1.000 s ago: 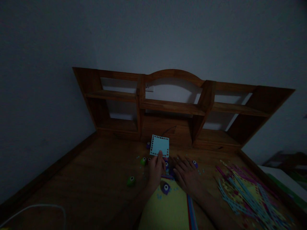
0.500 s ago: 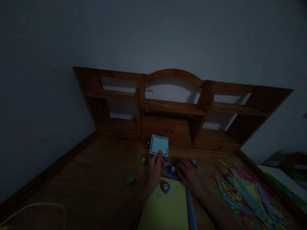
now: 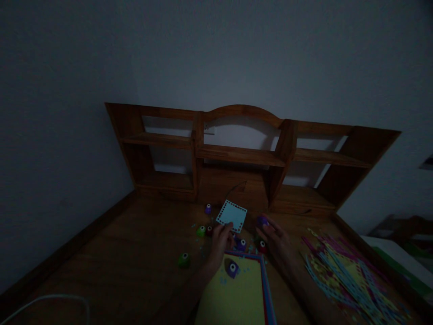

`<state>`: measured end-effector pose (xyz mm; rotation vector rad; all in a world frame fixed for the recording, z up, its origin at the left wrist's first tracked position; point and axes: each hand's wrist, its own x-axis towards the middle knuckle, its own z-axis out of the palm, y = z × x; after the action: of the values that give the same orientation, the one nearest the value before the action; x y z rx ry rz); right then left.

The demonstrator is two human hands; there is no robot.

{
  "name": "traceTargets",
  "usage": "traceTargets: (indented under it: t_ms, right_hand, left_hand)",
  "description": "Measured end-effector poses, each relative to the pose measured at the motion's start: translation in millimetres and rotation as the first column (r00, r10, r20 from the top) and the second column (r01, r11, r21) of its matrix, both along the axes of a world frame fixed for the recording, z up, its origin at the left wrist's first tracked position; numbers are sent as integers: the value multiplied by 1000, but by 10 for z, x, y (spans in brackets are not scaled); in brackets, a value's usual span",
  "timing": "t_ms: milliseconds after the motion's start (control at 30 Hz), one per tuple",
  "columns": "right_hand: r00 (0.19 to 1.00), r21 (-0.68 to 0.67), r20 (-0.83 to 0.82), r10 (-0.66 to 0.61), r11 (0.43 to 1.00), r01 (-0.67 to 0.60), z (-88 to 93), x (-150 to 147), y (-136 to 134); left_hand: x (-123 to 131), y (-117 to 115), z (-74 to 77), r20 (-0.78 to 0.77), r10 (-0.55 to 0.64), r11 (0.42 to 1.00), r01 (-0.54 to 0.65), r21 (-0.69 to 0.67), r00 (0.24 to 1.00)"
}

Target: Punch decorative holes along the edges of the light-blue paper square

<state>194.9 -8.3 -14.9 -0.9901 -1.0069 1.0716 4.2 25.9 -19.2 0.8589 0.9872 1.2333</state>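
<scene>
My left hand (image 3: 221, 241) pinches the near edge of a light blue paper square (image 3: 232, 215), which has small punched holes along its edges. A purple craft punch (image 3: 262, 220) is in the fingers of my right hand (image 3: 276, 237), to the right of the paper. Below that hand sits a red punch (image 3: 262, 246). Another purple punch (image 3: 241, 244) stands between my hands, and one more purple punch (image 3: 232, 269) lies on the yellow paper stack (image 3: 237, 295). To the left are a green punch (image 3: 201, 230) and a dark red punch (image 3: 209, 230).
Further left stands another green punch (image 3: 184, 259); a purple punch (image 3: 208, 208) sits near the wooden shelf unit (image 3: 237, 155). Punched paper strips (image 3: 352, 271) are heaped at the right. A white cable (image 3: 50, 296) lies at the front left. Small blue paper bits are scattered about.
My right hand has lifted a purple punch off the desk and moved slightly up and right, uncovering the red punch. The blue paper has turned and shifted right in my left hand.
</scene>
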Motion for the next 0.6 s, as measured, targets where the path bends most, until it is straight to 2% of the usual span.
traceTargets:
  t_ms: [67,200,300,433,600]
  right_hand:
    - [977,-43,-213,22,999,-32,-14,115,24]
    - [936,-78,-353,10,996,-40,-79,305,100]
    - [918,-109,-396,2,993,-49,-136,339,145]
    - [909,-148,-413,57,980,-129,-196,307,150]
    - [954,-144,-293,67,983,-113,-161,247,95]
  left_hand:
    - [-11,12,-12,35,5,999,-3,-49,999]
    - [-52,2,27,10,-25,999,24,38,1000]
    - [-62,-11,52,-11,-64,996,64,66,998]
    - [-57,-19,41,-40,-158,983,161,84,987]
    - [-55,-15,17,-15,-202,974,202,99,979]
